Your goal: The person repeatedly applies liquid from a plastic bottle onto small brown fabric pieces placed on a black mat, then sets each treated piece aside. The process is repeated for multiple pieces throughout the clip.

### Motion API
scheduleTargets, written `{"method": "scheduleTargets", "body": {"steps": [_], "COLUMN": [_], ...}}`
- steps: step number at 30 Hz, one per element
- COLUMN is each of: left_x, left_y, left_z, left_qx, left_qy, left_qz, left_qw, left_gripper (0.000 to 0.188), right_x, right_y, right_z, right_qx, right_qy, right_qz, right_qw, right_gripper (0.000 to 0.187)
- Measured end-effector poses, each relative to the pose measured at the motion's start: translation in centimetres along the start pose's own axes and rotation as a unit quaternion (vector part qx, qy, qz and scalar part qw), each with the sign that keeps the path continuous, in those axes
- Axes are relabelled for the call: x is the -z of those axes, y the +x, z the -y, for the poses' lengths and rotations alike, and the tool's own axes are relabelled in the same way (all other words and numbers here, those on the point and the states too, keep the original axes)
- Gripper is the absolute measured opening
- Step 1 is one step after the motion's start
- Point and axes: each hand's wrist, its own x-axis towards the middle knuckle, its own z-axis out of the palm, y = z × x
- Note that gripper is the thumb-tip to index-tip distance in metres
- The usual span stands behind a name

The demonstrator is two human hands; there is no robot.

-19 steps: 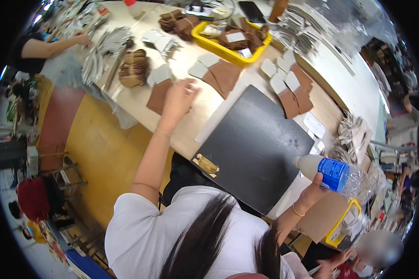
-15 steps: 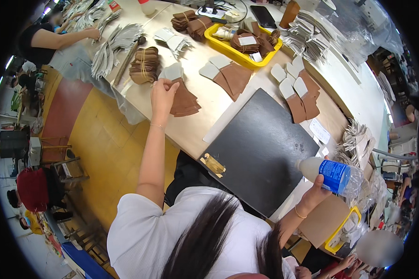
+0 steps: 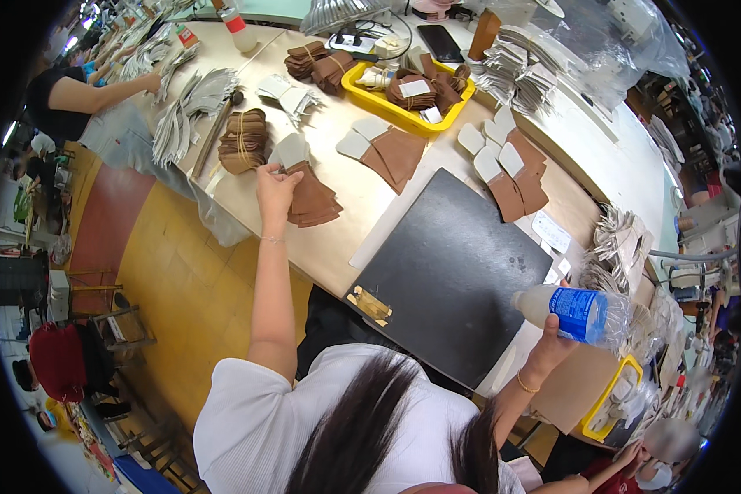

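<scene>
Our left hand (image 3: 276,185) has shifted onto the brown leather stack (image 3: 311,198), pinching it, while our right hand (image 3: 552,342) grips the plastic bottle (image 3: 572,313).

Matt black mat (image 3: 453,272), smooth, on a pale, smooth-surfaced worktable (image 3: 337,239). Brown leather-like cut pieces (image 3: 313,198), matt, with pale paper-like backings. Clear glossy plastic bottle (image 3: 576,313) with blue film label. Glossy yellow plastic tray (image 3: 387,103). White ribbed cloth shirt (image 3: 255,420).

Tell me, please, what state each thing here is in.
Left hand: pinching the brown stack.
Right hand: gripping the bottle.
Bottle: tilted on its side, above the table edge.
Yellow tray: filled with brown pieces.
Black mat: flat, bare.
</scene>
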Motion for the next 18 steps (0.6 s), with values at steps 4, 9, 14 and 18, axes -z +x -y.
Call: {"method": "scheduleTargets", "body": {"steps": [4,9,14,18], "left_x": [0.9,0.8,-3.5,-8.6], "left_y": [0.7,-2.0,-7.2,-16.1], "left_z": [0.1,-5.1,-8.8,-9.3], "left_qx": [-0.004,0.023,0.108,0.046], "left_qy": [-0.112,-0.352,-0.206,-0.143], "left_qz": [0.097,0.169,0.407,0.606], "left_qw": [0.989,0.92,0.883,0.781], "left_gripper": [0.026,0.023,0.033,0.038], "right_x": [-0.3,-1.1,-0.5,-0.2], "right_y": [0.0,-0.2,-0.5,-0.8], "right_z": [0.4,0.9,0.5,0.4], "right_qx": [0.009,-0.006,0.004,0.007], "right_qy": [-0.014,0.016,0.014,0.007], "right_qz": [0.015,0.021,0.016,0.017], "right_qw": [1.0,1.0,1.0,1.0], "right_gripper": [0.084,0.085,0.081,0.081]}}
